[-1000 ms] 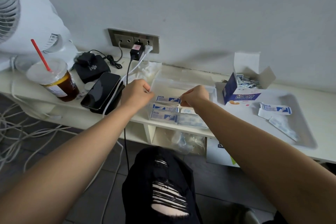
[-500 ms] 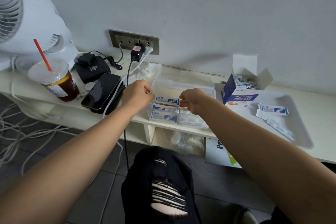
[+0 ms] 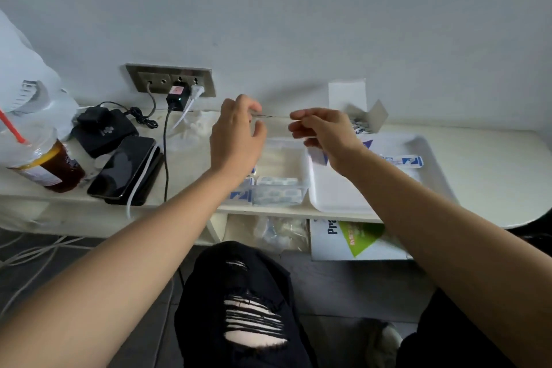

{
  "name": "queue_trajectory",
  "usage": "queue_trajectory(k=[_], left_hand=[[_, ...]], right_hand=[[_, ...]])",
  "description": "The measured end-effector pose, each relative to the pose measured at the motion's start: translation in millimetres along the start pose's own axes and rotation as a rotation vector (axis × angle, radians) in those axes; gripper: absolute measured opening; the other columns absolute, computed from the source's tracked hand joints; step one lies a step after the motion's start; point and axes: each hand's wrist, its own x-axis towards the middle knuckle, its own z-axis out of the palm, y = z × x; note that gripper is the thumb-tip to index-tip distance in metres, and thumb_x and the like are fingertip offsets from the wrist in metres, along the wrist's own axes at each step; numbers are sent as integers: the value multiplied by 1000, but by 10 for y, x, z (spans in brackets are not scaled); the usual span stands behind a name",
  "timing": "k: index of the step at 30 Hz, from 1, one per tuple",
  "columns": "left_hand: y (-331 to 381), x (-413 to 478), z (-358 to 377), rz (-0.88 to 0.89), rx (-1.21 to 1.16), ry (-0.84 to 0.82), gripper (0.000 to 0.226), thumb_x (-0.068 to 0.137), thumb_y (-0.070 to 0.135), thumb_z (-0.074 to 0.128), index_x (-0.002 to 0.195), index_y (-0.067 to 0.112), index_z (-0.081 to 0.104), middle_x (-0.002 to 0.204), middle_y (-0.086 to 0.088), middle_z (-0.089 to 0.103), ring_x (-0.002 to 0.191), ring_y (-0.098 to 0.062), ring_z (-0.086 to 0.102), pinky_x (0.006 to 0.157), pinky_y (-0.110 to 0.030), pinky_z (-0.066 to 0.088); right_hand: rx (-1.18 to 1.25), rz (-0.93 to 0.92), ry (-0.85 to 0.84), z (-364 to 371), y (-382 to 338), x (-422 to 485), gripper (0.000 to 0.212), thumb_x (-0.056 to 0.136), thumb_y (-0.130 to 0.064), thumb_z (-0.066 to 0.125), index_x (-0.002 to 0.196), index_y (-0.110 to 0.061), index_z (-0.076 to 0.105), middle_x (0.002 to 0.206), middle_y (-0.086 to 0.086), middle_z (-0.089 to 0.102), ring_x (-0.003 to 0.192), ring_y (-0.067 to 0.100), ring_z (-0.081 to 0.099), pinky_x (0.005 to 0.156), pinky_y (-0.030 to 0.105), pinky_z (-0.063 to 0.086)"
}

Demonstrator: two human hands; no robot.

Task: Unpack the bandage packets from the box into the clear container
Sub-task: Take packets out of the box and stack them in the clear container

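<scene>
Both hands are up over the clear container, left hand at 10 o'clock of it and right hand at 1 o'clock. Fingers on both are loosely curled toward each other. There may be a thin strip stretched between them, but it's too blurred, so I can't tell if either hand is holding anything.

A few bandage packets lie flat along the container's 6 o'clock edge. The box stands at 2 o'clock of the container with its flaps open and more packets inside. One loose packet lies on the white tray at 3 o'clock.

Handling, judged from looks:
- The packets are thin, nearly weightless and floppy, with slick wrappers.
- Pinch at a short end or mid-edge with thumb and forefinger. No squeeze needed.
- A loose bunch will likely fan out or slide, so take small stacks, keep them flat and lay them down rather than dropping them.
- The box is light card and would tip easily if dug into one-handed.
</scene>
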Motion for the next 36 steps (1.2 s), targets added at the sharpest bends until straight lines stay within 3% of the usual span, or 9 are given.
queue_trajectory(k=[4,8,11,14,18,23,26,31,36], left_hand=[[599,-69,401,241,-112,-101,14,84,11,55,96,16,61,92,5,50,68,-9,47,67,-26,40],[987,-186,860,383,-113,-361,14,83,11,56,91,18,65,97,2,58,77,-17,59,72,-31,46],[1143,-262,1229,415,-25,-562,21,86,13,55,103,19,66,111,0,59,96,-22,60,80,-36,48],[1199,-303,1532,417,108,-686,32,89,15,54,120,21,60,127,2,56,111,-22,56,84,-32,46],[1223,-321,1811,443,262,-721,41,88,15,56,128,21,54,132,0,54,109,-26,58,82,-35,49],[1224,-318,2069,412,317,-727,42,88,7,58,128,17,54,127,-4,50,102,-25,58,76,-31,47],[1212,-310,2174,363,276,-715,39,89,2,59,125,14,56,124,-6,48,103,-23,55,71,-18,31],[1192,-271,2180,396,324,-652,23,90,18,59,113,22,61,113,-2,54,92,-24,61,70,-35,50],[1180,-248,2169,377,288,-659,21,87,18,61,107,20,58,111,-3,53,93,-25,61,72,-40,52]], right_hand=[[-218,-57,182,-770,77,-96,31,85,3,43,80,-14,69,69,5,67,58,11,57,51,17,41],[-594,96,245,-1522,377,-155,22,84,-1,51,87,-7,72,72,5,68,65,15,59,55,20,44],[-859,212,243,-1931,630,-205,21,80,-4,59,94,-13,71,75,-2,62,76,20,59,62,22,40],[-1047,226,191,-2107,802,-234,23,80,-15,66,103,-15,67,98,6,68,93,25,62,74,24,44],[-1236,210,116,-2135,928,-215,37,80,-22,70,113,-7,62,112,12,64,102,31,60,85,33,49],[-1213,216,73,-2212,997,-164,39,75,-20,76,110,-12,63,109,9,66,101,29,61,81,31,50],[-1167,185,57,-2255,980,-146,27,76,-21,75,101,-17,67,105,5,66,95,26,61,75,29,47],[-1041,95,122,-2347,1019,-110,11,81,-26,66,83,-16,67,90,6,68,85,26,61,69,31,47],[-892,43,185,-2479,974,-59,11,81,-26,67,80,-15,69,81,5,70,76,22,61,69,35,50]])
